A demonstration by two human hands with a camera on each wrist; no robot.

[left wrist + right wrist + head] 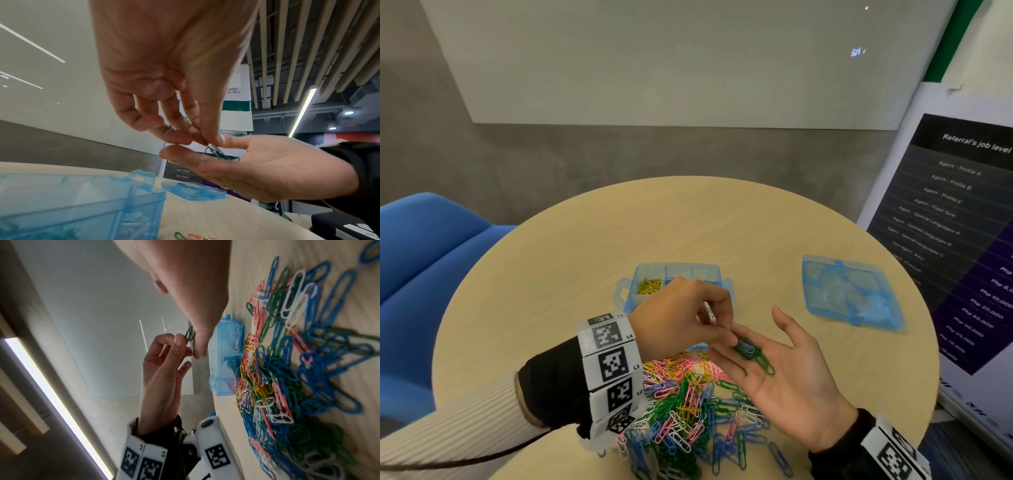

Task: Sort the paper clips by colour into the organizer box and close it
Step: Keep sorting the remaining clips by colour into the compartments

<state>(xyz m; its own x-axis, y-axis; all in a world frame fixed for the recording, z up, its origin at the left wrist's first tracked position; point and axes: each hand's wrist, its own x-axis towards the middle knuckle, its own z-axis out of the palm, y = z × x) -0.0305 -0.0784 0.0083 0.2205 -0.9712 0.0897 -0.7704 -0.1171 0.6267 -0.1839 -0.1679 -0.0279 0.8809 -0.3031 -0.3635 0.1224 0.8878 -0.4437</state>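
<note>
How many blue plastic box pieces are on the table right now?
2: the open organizer box behind the left hand, and its detached lid lying flat to the right, beyond the right hand.

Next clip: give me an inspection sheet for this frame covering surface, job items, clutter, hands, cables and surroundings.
Surface: round wooden table.
Job's things: mixed pile of paper clips at the near edge; open organizer box behind it, yellow clips in its far-left compartment; detached lid lying apart to the right.
Clutter: nothing seen.
Hands: right hand palm up, flat, carrying green clips; left hand pinching those clips with its fingers.
Cables: dark cord running along the left sleeve.
Surroundings: blue chair at left, printed banner at right, grey wall behind.
</note>
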